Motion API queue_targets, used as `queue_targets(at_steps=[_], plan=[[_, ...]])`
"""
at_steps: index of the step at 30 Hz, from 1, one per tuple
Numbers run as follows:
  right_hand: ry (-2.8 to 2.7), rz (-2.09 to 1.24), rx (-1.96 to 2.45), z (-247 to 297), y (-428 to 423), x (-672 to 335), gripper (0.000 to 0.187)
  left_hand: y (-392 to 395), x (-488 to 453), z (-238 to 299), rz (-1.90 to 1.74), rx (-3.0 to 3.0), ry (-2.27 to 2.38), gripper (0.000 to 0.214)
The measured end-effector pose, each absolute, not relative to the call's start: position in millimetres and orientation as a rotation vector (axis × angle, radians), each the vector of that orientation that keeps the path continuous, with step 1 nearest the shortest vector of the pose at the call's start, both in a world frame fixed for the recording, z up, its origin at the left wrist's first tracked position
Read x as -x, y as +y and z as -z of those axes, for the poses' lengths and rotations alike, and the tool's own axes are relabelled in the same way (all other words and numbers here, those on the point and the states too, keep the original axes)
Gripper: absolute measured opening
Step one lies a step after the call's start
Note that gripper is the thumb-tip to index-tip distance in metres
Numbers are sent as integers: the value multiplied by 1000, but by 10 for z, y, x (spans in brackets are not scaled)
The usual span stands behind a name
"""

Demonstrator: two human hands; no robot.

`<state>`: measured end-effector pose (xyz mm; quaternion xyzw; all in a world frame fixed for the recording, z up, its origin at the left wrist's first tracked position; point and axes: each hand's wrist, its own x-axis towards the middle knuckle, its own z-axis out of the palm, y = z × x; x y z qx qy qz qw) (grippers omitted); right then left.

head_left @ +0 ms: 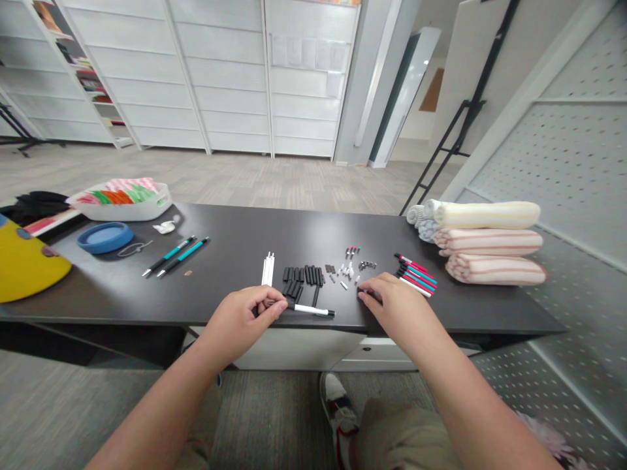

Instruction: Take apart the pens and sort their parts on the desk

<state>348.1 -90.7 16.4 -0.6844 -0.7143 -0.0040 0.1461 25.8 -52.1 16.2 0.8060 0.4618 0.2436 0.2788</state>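
Note:
My left hand (249,313) pinches one end of a white pen with black ends (313,309), held level near the table's front edge. The fingertips of my right hand (389,297) are closed at the tabletop around something small and dark, too tiny to name. Between the hands lie black tubular grips (294,274), thin white refills (268,269), small white plastic pieces (347,269), springs (330,268), little metal parts (367,265) and small colour-tipped pieces (353,250). Beyond my right hand is a group of pink, blue and white pen barrels (416,275).
Rolled towels (492,241) are stacked at the right end of the dark table (235,225). To the left are two blue-and-black pens (183,256), a blue round dish (105,237), a white basket (120,207) of colourful items and a yellow object (29,261).

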Motion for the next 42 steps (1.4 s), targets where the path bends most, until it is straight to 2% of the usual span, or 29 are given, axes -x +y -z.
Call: queue_targets(at_steps=[15, 42], plan=[[-2117, 114, 2041, -156, -859, -3397, 31, -528, -270, -183, -659, -2147, 1238, 22], [-2143, 210, 2087, -138, -821, -3365, 35, -520, -264, -151, -665, -2134, 1214, 22]])
